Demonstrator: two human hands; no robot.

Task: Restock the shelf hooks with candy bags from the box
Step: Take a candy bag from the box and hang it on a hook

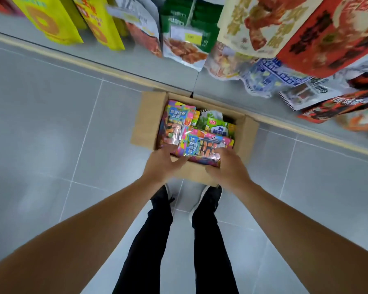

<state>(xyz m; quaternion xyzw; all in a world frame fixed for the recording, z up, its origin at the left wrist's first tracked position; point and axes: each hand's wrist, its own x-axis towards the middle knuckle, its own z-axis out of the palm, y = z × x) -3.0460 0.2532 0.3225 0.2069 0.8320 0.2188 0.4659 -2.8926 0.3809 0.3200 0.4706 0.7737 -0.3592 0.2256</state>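
Two hands are lifting one candy bag (202,148) from the box (145,124): left hand (163,164) and right hand (227,168) seemingly gripping its near corners, steadying the bag between them.

Under me is a floor (51,128) of large grey tiles with pale grout lines. My open cardboard box (146,122) sits flat on it, its far side close against the yellow strip (106,70) that runs along the floor's far edge below the shelving. My two black shoes (208,200) stand on the tiles just behind the box's near side, one beside the other.
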